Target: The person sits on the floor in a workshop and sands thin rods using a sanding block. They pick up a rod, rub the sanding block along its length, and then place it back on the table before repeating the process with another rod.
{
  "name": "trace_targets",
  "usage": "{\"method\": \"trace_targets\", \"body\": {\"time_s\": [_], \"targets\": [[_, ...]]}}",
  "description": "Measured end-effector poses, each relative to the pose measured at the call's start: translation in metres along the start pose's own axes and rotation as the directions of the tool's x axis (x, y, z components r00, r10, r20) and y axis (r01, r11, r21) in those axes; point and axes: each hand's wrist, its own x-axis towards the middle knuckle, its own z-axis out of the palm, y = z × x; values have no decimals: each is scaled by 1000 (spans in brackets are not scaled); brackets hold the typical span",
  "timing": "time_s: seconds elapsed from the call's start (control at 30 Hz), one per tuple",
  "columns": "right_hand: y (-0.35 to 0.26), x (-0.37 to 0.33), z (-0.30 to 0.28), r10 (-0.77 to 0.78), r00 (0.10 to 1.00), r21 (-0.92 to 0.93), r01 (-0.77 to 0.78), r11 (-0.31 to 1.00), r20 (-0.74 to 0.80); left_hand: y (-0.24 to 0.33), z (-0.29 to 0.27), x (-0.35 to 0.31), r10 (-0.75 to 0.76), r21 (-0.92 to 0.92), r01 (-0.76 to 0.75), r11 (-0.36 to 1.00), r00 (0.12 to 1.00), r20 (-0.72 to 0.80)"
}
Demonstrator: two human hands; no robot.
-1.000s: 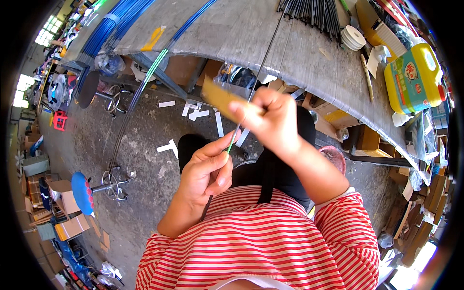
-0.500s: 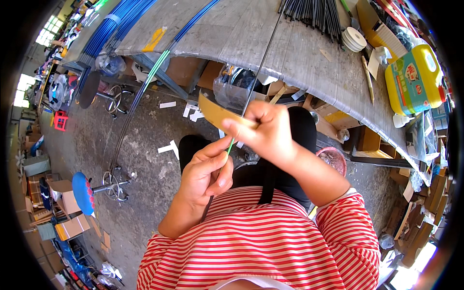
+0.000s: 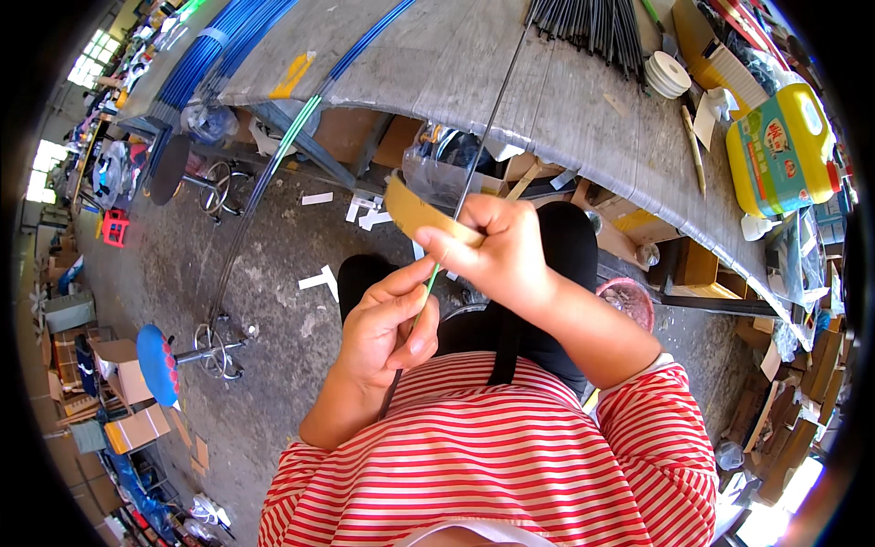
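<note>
A long thin dark rod point(image 3: 492, 117) with a short green section slants from the table down to my lap. My left hand point(image 3: 387, 324) is closed round it, thumb and forefinger pinching at the green part. Just above, my right hand point(image 3: 506, 251) is closed on a tan strip point(image 3: 424, 217) that looks like sandpaper, pressed by the thumb against the rod. The strip's free end curls out to the left. Whether it wraps fully round the rod is hidden by my fingers.
The grey table point(image 3: 401, 77) ahead carries bundled blue rods point(image 3: 196, 68), black rods point(image 3: 592, 32), a white spool point(image 3: 668, 75) and a yellow jug point(image 3: 784, 150). A pink bucket point(image 3: 627, 301) stands right of my legs. A blue stool point(image 3: 157, 365) is at left.
The tan strip's free end has bent more and shifted slightly right. My right hand has moved a little; my left hand stays in place on the rod.
</note>
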Motion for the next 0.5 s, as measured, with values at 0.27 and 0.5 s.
{"method": "trace_targets", "body": {"time_s": [0.27, 0.5], "targets": [[6, 2, 2, -47, 999, 56, 48, 997, -23, 1, 4, 0, -16, 71, 19, 997, 999, -37], [6, 6, 1, 138, 987, 318, -106, 942, -78, 1, 3, 0, -27, -9, 27, 1000, 999, 18]]}}
